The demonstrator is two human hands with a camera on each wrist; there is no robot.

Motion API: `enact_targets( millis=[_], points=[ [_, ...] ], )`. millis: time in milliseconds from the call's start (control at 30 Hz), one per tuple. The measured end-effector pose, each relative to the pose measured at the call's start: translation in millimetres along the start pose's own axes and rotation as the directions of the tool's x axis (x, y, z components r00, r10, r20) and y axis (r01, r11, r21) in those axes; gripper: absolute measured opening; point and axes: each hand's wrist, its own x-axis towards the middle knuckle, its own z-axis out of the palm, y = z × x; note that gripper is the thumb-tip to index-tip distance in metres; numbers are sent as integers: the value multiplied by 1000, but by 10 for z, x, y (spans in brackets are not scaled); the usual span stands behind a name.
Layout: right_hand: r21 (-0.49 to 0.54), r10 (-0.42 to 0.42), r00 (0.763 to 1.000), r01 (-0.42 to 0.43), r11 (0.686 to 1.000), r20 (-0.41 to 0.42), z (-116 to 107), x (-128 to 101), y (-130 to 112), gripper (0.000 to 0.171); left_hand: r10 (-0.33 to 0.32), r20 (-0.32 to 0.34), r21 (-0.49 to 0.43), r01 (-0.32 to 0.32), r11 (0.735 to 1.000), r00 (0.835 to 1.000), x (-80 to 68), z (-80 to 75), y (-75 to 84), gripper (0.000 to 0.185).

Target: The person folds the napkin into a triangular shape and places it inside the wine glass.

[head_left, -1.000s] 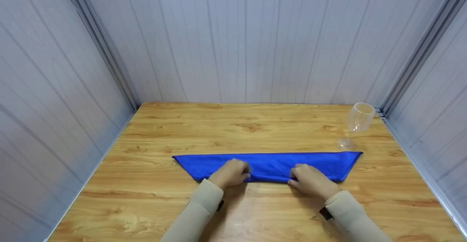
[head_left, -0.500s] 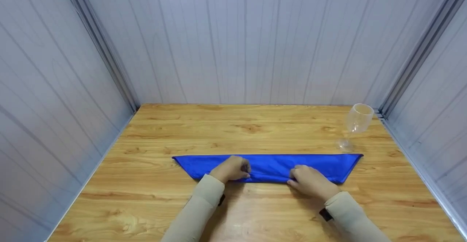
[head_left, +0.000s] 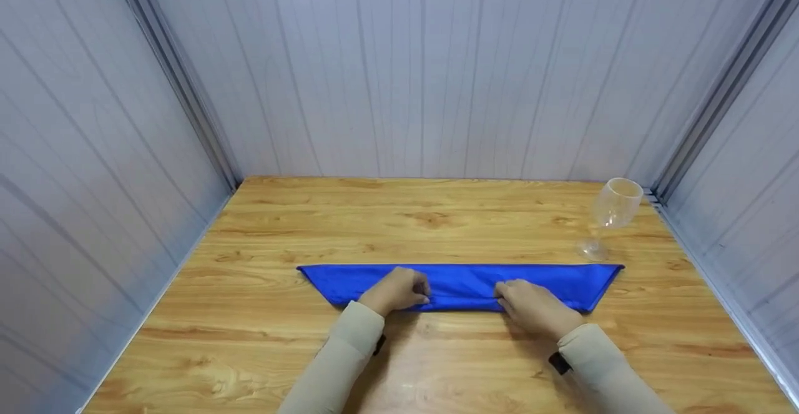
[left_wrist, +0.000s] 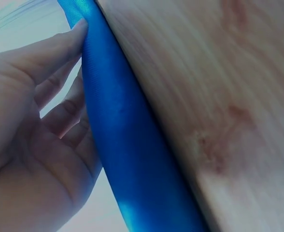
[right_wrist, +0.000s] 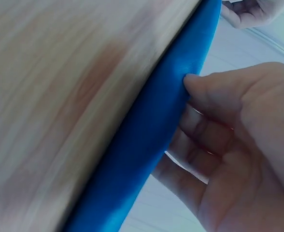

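Observation:
A blue cloth napkin (head_left: 462, 283), folded into a long strip with slanted ends, lies across the middle of the wooden table. My left hand (head_left: 396, 290) pinches its near edge left of centre. In the left wrist view the thumb of that left hand (left_wrist: 40, 116) presses on the rolled napkin edge (left_wrist: 122, 125), the other fingers curled at its far side. Right of centre, my right hand (head_left: 534, 306) pinches the same near edge. The right wrist view has the right hand (right_wrist: 234, 130) with its thumb tip on the napkin (right_wrist: 151, 111) and its fingers partly hidden behind.
A clear stemmed wine glass (head_left: 617, 205) stands upright at the back right, its foot just beyond the napkin's far right corner. Pale panelled walls (head_left: 399, 70) enclose the back and both sides of the wooden table (head_left: 349, 220).
The left hand has lifted and shifted slightly at the napkin's near edge. My right fingers have shifted a little on the edge. The napkin keeps nearly the same shape and place.

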Motion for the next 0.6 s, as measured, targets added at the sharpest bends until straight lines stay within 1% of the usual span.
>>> enact_targets(
  millis=[200, 300, 400, 600],
  points=[
    [85, 35, 998, -39, 996, 47, 19, 53, 77, 9, 28, -9, -5, -28, 1000, 1000, 4, 5, -27, 5],
    [118, 42, 996, -51, 992, 75, 26, 76, 117, 6, 30, -13, -6, -30, 1000, 999, 11, 10, -37, 5],
    [134, 39, 994, -53, 990, 102, 27, 94, 143, 4, 27, -11, -11, -27, 1000, 1000, 18, 17, -42, 5],
    [135, 35, 992, -51, 990, 118, 31, 127, 174, 4, 21, -17, -13, -22, 1000, 1000, 26, 32, -54, 5]
  ],
)
